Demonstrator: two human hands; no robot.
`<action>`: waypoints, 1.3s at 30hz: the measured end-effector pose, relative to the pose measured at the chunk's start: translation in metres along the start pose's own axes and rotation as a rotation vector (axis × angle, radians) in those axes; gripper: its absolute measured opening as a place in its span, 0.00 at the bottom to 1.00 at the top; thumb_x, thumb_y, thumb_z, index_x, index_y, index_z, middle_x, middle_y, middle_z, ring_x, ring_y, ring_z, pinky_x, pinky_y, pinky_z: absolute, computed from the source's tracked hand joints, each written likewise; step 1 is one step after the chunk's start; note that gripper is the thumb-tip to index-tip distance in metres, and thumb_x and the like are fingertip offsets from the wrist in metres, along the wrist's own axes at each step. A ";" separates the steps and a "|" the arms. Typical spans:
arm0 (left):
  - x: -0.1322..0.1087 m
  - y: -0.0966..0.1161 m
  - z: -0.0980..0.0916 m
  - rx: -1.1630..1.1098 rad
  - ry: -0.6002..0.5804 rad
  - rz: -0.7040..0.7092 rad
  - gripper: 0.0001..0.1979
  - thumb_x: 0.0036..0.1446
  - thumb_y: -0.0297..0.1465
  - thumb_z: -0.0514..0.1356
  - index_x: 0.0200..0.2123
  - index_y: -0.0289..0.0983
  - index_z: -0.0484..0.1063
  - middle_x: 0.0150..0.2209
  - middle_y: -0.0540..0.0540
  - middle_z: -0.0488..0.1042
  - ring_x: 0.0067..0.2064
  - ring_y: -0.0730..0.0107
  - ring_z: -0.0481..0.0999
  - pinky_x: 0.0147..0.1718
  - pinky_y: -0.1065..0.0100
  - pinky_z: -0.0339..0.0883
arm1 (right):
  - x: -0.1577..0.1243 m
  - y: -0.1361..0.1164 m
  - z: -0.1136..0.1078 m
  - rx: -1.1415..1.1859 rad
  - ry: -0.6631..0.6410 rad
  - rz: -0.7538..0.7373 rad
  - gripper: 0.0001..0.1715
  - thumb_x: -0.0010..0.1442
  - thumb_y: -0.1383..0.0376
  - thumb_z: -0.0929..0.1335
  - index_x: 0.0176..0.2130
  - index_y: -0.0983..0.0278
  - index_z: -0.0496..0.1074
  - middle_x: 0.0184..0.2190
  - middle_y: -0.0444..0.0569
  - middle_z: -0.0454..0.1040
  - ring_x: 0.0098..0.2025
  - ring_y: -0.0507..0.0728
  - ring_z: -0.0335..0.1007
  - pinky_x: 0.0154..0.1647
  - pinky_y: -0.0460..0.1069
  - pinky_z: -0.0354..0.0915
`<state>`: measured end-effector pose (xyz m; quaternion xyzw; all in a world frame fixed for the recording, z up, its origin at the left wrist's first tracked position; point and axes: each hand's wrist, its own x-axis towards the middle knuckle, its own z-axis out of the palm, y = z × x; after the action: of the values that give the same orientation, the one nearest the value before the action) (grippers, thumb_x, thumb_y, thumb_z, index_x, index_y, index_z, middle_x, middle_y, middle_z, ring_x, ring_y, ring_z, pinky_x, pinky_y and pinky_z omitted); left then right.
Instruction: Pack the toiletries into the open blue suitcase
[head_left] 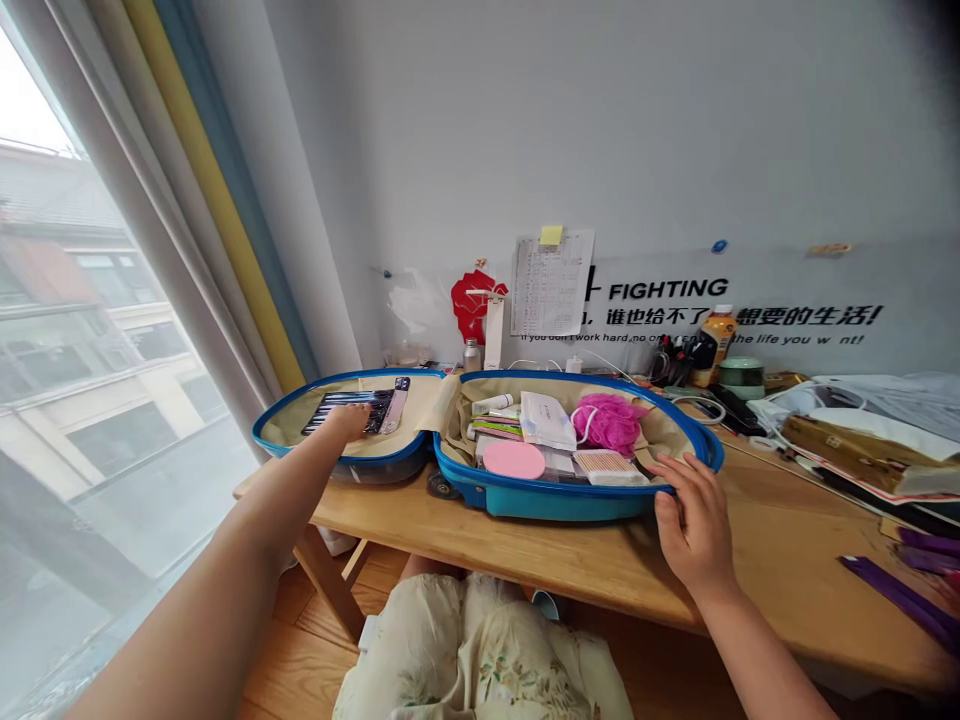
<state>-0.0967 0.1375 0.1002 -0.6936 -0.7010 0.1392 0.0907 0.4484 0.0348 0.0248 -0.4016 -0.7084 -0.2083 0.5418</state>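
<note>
An open blue suitcase (570, 502) lies on a wooden table. My left hand (351, 422) reaches into its left half, over a dark pack of slim items (382, 405); its fingertips are too small to read. Beside the pack is a pale pink strip (395, 410). My right hand (697, 515) rests on the right half's front rim, fingers apart, holding nothing. That half contains a magenta bath puff (611, 424), a white packet (547, 420), a pink oval item (514, 460), a pack of cotton swabs (609, 467) and a white tube (492, 404).
On the wooden table (787, 560), a bottle (712, 345), a green container (741, 376), cables and a brown package (870, 455) stand or lie at the right. Purple strips (900, 600) lie near the right front edge. A window and curtains (172, 200) are at the left.
</note>
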 end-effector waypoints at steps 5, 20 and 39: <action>-0.004 0.003 -0.003 0.068 -0.022 -0.056 0.21 0.63 0.39 0.60 0.56 0.36 0.68 0.55 0.40 0.71 0.54 0.58 0.73 0.53 0.49 0.69 | -0.001 0.002 -0.001 -0.001 -0.017 -0.004 0.18 0.67 0.62 0.59 0.51 0.61 0.70 0.52 0.55 0.74 0.63 0.64 0.61 0.62 0.64 0.60; -0.052 0.011 -0.062 -0.014 0.365 -0.047 0.26 0.59 0.30 0.51 0.61 0.35 0.62 0.55 0.38 0.74 0.58 0.55 0.71 0.57 0.59 0.62 | -0.001 0.001 0.001 0.018 -0.024 0.053 0.18 0.67 0.59 0.58 0.50 0.59 0.71 0.50 0.54 0.74 0.62 0.65 0.62 0.61 0.65 0.60; -0.039 0.152 -0.111 0.162 0.495 0.805 0.25 0.65 0.23 0.50 0.61 0.49 0.64 0.55 0.43 0.73 0.53 0.64 0.72 0.44 0.66 0.64 | 0.000 0.001 0.001 0.003 -0.002 -0.010 0.18 0.67 0.63 0.59 0.52 0.59 0.69 0.51 0.54 0.74 0.61 0.64 0.63 0.61 0.65 0.61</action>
<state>0.0840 0.1063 0.1587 -0.9130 -0.3210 0.0482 0.2473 0.4488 0.0357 0.0242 -0.3975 -0.7111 -0.2097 0.5406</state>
